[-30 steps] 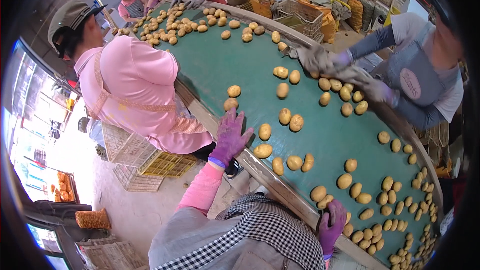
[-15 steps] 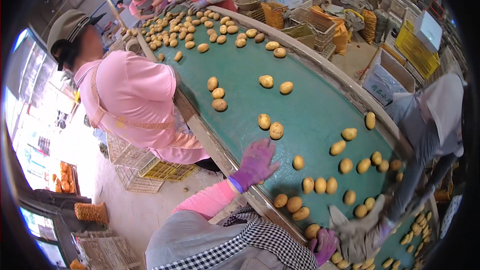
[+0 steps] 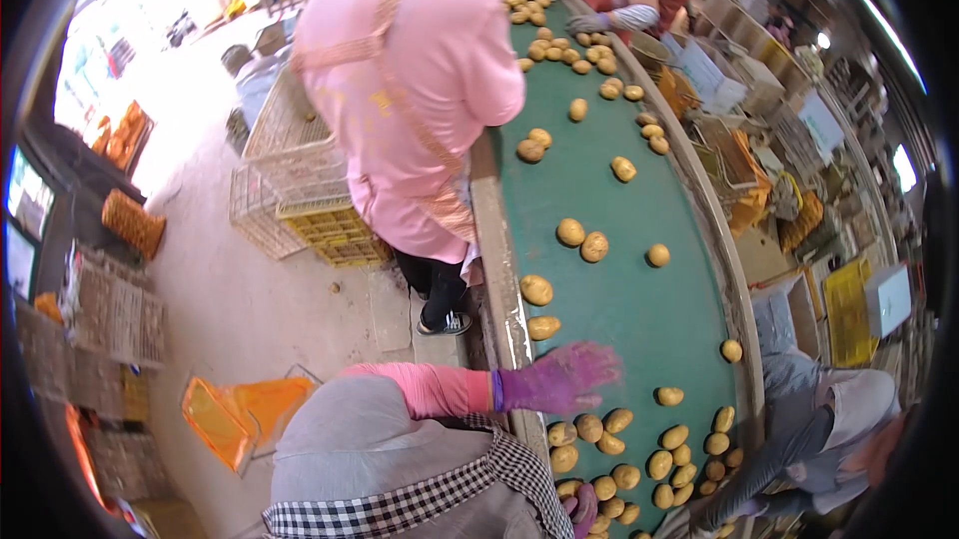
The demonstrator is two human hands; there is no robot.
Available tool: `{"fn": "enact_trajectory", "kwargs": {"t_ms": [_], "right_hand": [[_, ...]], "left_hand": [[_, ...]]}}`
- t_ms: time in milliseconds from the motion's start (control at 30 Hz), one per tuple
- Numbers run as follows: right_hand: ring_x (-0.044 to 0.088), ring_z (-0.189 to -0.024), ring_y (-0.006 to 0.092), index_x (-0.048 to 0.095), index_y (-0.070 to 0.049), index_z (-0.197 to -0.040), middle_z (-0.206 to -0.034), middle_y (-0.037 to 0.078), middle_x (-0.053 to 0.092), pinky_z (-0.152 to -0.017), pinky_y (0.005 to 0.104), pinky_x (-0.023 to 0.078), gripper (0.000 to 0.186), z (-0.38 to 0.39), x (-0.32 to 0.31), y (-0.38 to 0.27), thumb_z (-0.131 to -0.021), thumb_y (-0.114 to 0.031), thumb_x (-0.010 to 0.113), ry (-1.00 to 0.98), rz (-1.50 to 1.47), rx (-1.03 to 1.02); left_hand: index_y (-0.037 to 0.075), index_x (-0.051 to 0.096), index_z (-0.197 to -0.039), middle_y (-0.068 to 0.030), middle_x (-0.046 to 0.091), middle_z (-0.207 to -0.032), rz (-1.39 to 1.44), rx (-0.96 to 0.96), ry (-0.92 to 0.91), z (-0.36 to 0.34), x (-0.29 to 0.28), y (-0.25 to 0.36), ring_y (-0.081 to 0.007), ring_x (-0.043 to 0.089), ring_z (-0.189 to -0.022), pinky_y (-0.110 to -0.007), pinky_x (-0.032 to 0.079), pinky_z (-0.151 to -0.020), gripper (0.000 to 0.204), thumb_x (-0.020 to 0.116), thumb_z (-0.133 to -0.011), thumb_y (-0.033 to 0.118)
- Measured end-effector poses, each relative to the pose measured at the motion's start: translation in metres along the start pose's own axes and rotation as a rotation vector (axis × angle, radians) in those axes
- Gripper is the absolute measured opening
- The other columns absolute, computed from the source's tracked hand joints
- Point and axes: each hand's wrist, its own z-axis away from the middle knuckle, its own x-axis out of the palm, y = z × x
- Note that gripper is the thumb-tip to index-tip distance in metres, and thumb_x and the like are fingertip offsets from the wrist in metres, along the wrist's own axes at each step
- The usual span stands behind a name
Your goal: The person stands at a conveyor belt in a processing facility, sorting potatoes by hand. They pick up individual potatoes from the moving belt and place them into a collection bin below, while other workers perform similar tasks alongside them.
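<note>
My left hand (image 3: 561,379), in a purple glove, reaches over the left edge of a green conveyor belt (image 3: 649,309). Its fingers are stretched out, a little blurred, and hold nothing. Just beyond it, along the belt's left side, lie two potatoes, one larger (image 3: 536,289) and one smaller (image 3: 543,327). On the nearer side of the hand several potatoes (image 3: 589,427) sit close together. My right hand (image 3: 581,511), also gloved in purple, is low in the view beside more potatoes. Most of it is cut off or covered, so its grip cannot be made out.
A person in pink (image 3: 400,89) stands at the belt's left side, ahead of me. Another in grey sleeves (image 3: 799,449) leans in from the right. Wooden rails (image 3: 734,319) border the belt. Crates (image 3: 335,234) and an orange bag (image 3: 240,414) are on the floor at left.
The whole view has turned, so the belt now runs more upright through the picture. My left hand stretches further across the belt, fingers still extended. Potatoes are bunched more closely near my hands.
</note>
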Motion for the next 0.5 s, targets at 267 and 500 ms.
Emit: {"fn": "enact_trajectory", "kwargs": {"t_ms": [267,500], "right_hand": [[0.068,-0.107,0.0392,0.071,-0.001,-0.129,-0.118,0.02,0.074,-0.102,0.0456,0.051,0.041,-0.047,0.02,-0.017,-0.092,-0.019,0.073,-0.2,-0.058,-0.274],[0.066,-0.117,0.035,0.065,-0.007,-0.141,-0.126,0.024,0.071,-0.11,0.0468,0.044,0.052,-0.064,0.006,-0.087,-0.095,-0.031,0.069,-0.38,0.116,-0.111]], "left_hand": [[0.005,0.074,-0.108,-0.0135,0.066,-0.124,-0.39,-0.246,-0.147,0.058,-0.07,-0.023,-0.0329,0.053,-0.139,-0.056,0.025,-0.131,0.037,0.062,-0.102,0.039],[0.009,0.074,-0.084,-0.0089,0.069,-0.092,-0.391,-0.222,0.089,0.056,-0.032,-0.043,-0.029,0.062,-0.11,-0.055,0.025,-0.129,0.031,0.063,-0.096,0.035]]}}
